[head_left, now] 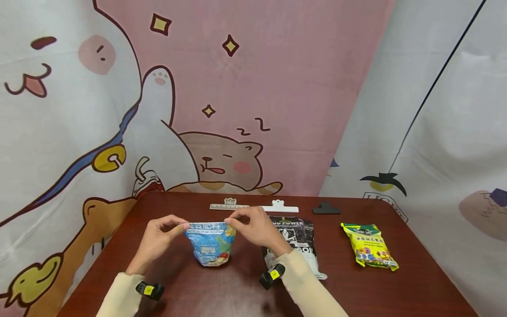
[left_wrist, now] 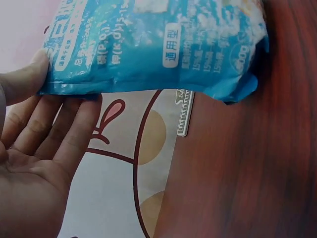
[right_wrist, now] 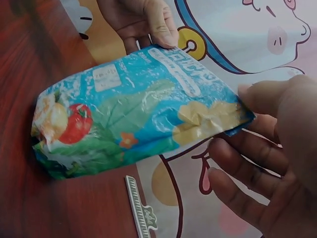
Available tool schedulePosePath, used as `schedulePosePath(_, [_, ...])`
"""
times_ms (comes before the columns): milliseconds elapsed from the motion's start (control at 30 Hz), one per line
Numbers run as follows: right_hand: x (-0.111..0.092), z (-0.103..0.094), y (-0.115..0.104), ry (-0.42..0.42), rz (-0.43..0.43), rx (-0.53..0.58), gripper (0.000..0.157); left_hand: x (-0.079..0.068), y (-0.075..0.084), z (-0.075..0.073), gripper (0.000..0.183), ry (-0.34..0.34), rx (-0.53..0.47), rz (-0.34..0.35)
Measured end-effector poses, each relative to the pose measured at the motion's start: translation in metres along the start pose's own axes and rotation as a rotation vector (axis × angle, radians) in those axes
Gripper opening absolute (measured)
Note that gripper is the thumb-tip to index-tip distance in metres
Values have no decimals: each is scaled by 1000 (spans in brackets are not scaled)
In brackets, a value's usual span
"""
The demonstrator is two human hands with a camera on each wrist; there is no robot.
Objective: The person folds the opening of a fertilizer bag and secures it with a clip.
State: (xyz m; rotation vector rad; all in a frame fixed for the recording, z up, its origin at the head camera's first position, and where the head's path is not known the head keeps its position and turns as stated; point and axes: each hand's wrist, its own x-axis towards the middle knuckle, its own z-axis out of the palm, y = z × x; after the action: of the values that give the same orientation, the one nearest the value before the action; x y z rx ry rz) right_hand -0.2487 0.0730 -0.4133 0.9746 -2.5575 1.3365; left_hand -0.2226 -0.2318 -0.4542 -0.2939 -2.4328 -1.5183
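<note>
A blue fertilizer bag (head_left: pixel 209 246) printed with vegetables stands upright on the dark red table, its top edge stretched between two hands. My left hand (head_left: pixel 159 237) pinches the top left corner between thumb and fingers. At the opposite top corner, my right hand (head_left: pixel 255 226) pinches the bag the same way. In the left wrist view the thumb lies on the printed face of the bag (left_wrist: pixel 148 49) with the fingers behind it. The right wrist view shows a tomato print on the bag (right_wrist: pixel 133 109) and both hands at its top.
Behind my right hand lies a black and white soil bag (head_left: pixel 305 246). A yellow and green bag (head_left: pixel 370 246) is farther right. Along the back edge lie a patterned clip (head_left: pixel 229 204), a white clip (head_left: pixel 280 207) and a black clip (head_left: pixel 326 208). A cartoon curtain (head_left: pixel 257 88) hangs behind the table.
</note>
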Motion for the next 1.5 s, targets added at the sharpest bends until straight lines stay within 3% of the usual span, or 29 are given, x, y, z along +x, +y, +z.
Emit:
schedulePosePath(300, [12,-11,11,-46,111,-50,27,6,-5,1,10,-8,-21,17])
schedulePosePath(633, [31,-20,36,-148,149,-168,40,11,-6,-1,12,-24,-22,-1])
schedulePosePath(867, [45,-14,53,-234,174,-221,49,10,-5,-2,10,-2,-19,20])
schedulePosePath(1167, [68,-2,67,-269,185,-271,58,10,-1,-3,9,-10,-6,31])
schedulePosePath(1500, [86,14,94,-272,245,-292,59,11,-2,-1,10,-37,-13,16])
